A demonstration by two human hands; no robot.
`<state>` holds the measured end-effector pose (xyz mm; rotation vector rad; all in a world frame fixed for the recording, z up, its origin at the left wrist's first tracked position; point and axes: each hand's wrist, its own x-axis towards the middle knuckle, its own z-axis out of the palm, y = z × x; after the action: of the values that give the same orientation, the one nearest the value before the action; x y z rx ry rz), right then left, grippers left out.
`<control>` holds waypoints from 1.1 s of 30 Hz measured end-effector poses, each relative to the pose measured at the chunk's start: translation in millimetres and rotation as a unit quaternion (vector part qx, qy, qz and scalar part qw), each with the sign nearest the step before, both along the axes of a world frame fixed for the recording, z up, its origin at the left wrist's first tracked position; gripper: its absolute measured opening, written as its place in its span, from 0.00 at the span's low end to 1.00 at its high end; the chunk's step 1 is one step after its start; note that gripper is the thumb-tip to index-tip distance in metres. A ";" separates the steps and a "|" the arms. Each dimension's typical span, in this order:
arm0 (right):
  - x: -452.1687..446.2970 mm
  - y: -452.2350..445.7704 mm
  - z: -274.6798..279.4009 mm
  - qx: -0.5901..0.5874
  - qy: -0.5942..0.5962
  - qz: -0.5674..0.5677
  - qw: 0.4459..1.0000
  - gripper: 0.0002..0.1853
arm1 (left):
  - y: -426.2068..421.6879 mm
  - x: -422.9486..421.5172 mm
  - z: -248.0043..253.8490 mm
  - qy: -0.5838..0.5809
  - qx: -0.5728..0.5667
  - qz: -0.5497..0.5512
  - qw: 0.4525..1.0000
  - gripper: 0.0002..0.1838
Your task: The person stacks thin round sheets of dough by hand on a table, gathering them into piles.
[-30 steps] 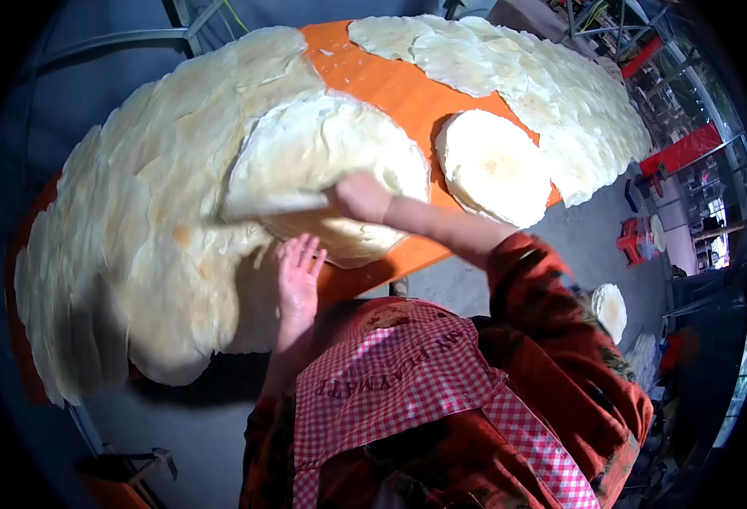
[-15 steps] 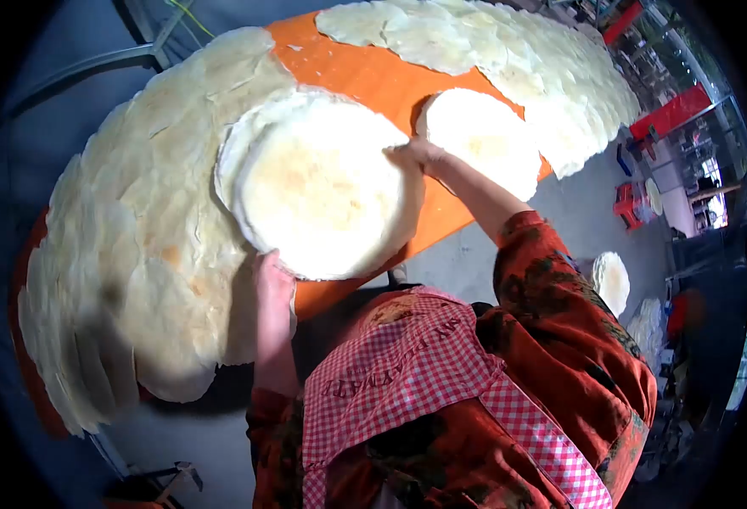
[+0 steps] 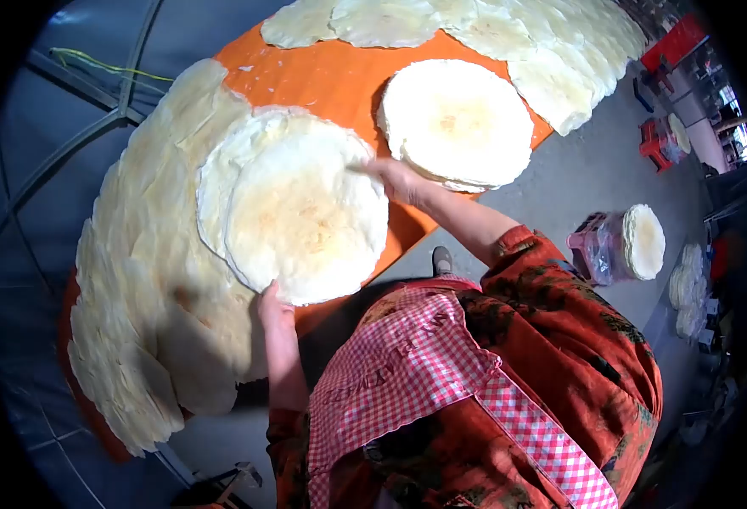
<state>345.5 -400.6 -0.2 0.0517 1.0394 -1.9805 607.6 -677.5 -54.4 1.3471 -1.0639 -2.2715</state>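
A round, pale flatbread (image 3: 310,216) with light brown patches lies over other thin sheets on the orange table (image 3: 322,81). My left hand (image 3: 277,310) grips its near edge, thumb on top and fingers mostly hidden underneath. At the right edge, my right hand (image 3: 397,180) is closed on the rim, its fingertips slightly blurred. Beneath and to the left, another flatbread (image 3: 216,182) shows its crinkled edge. A thick round stack of flatbreads (image 3: 458,127) stands just beyond my right hand.
Overlapping flatbreads (image 3: 136,280) cover the table's left side, with more flatbreads (image 3: 552,51) along the far right. A pink stool (image 3: 594,246) and a round stack (image 3: 643,242) stand on the floor at right. Metal bars (image 3: 123,102) rise at upper left.
Both hands have brought the flatbread lower onto the sheets at left, and it looks smaller now. My view has shifted, showing more of the stack and the floor at right.
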 end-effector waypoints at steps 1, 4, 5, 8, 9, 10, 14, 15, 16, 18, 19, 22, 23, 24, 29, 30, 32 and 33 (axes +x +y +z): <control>16.7 3.0 -5.4 0.004 0.015 0.002 1.000 0.24 | 4.9 0.2 -0.1 -0.012 0.018 0.016 1.000 0.18; 41.5 5.5 -12.4 0.095 0.110 -0.058 0.988 0.22 | 14.6 -3.9 9.1 0.015 0.071 -0.001 0.997 0.19; 40.6 9.1 -14.3 0.074 0.063 -0.075 0.992 0.22 | 19.5 -1.7 6.8 0.014 0.087 -0.008 0.996 0.19; 33.9 12.9 -8.2 -0.076 -0.159 -0.118 0.977 0.24 | 29.4 2.6 5.1 0.006 0.091 -0.042 0.995 0.20; 41.0 7.8 -14.7 0.001 -0.080 -0.130 0.988 0.25 | 35.2 1.5 5.7 0.009 0.087 -0.041 0.995 0.20; 50.9 1.8 -21.3 0.078 0.000 -0.143 0.987 0.26 | 41.1 -2.0 6.5 0.013 0.085 -0.040 0.996 0.21; 57.7 -7.2 -19.8 0.250 0.134 -0.138 0.949 0.25 | 51.4 -2.7 2.2 0.072 0.088 -0.046 0.992 0.22; 54.4 -9.4 -19.6 0.252 0.154 -0.145 0.944 0.24 | 51.7 -5.5 5.2 0.088 0.080 -0.045 0.992 0.22; 54.0 -6.5 -20.9 0.228 0.135 -0.134 0.955 0.24 | 53.5 -3.8 19.5 0.071 0.088 -0.043 0.993 0.23; 49.5 2.3 -16.0 0.238 0.084 -0.066 0.965 0.26 | 41.2 -0.1 31.3 0.101 0.028 -0.019 0.994 0.26; 50.3 5.6 -7.6 0.248 0.088 -0.045 0.964 0.26 | 34.4 1.1 34.3 0.115 0.000 -0.010 0.993 0.28; 52.0 -1.3 4.7 0.203 0.179 -0.074 0.960 0.25 | 3.1 -5.1 41.8 0.060 -0.017 -0.001 0.998 0.35; 53.9 1.1 20.9 0.228 0.212 -0.061 0.948 0.24 | -4.7 -11.1 43.6 0.051 -0.007 -0.016 0.999 0.36; 49.9 1.5 15.7 0.192 0.198 -0.063 0.959 0.25 | -7.3 -16.9 56.0 0.063 -0.010 -0.049 0.997 0.36; 56.9 12.7 -22.8 0.007 -0.077 -0.074 0.994 0.23 | -49.8 -40.4 37.3 0.051 0.004 -0.138 0.989 0.32; 64.2 10.3 -35.9 0.012 -0.064 -0.056 0.996 0.23 | -62.7 -42.5 21.8 0.026 0.005 -0.135 0.990 0.29; 78.0 8.1 -20.4 0.142 0.039 -0.085 0.985 0.24 | -83.2 -42.1 -15.1 0.058 0.044 -0.158 0.985 0.28; 84.6 0.3 0.9 0.265 0.119 -0.129 0.948 0.25 | -68.8 -40.6 8.7 0.054 0.051 -0.176 0.982 0.29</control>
<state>430.1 -400.3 0.7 0.2564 1.7821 -1.9079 567.0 -746.3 -45.7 1.1274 -1.2475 -2.6510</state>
